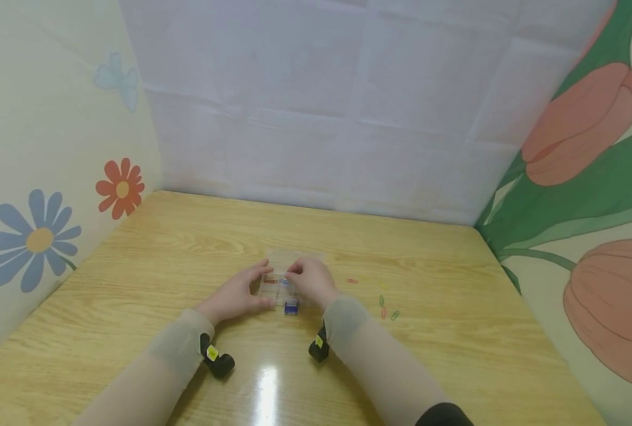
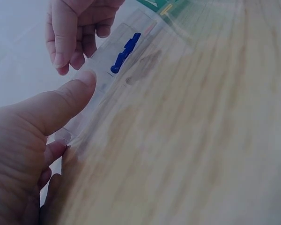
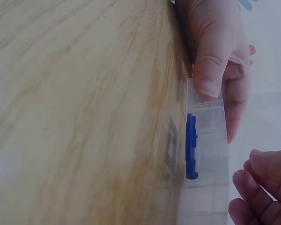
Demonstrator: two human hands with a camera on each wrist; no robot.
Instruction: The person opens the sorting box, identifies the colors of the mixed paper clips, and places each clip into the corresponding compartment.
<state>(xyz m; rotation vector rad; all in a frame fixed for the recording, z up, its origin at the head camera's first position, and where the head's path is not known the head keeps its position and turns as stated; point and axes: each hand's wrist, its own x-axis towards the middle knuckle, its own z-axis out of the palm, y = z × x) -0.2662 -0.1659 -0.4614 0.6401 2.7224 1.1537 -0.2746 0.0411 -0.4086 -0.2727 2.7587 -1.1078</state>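
A clear plastic compartment box (image 1: 270, 292) with a blue latch (image 1: 291, 307) lies on the table, its transparent lid (image 1: 281, 255) folded back. My left hand (image 1: 238, 294) grips the box's left end, thumb at the front and fingers round the far side. Over the compartments is my right hand (image 1: 313, 280), fingers bent and thumb near the index finger. Whether anything is between those fingertips cannot be made out. Inside the box, a red paper clip (image 1: 270, 281) and something blue (image 1: 284, 282) lie in separate compartments. The left wrist view shows the blue latch (image 2: 125, 52) side-on.
To the right of the box lie several loose paper clips: a red one (image 1: 351, 281), yellow ones (image 1: 383, 285), a green one (image 1: 395, 315) and a reddish one (image 1: 383, 312). The wooden table (image 1: 428, 355) meets a white cloth backdrop (image 1: 316, 118) behind.
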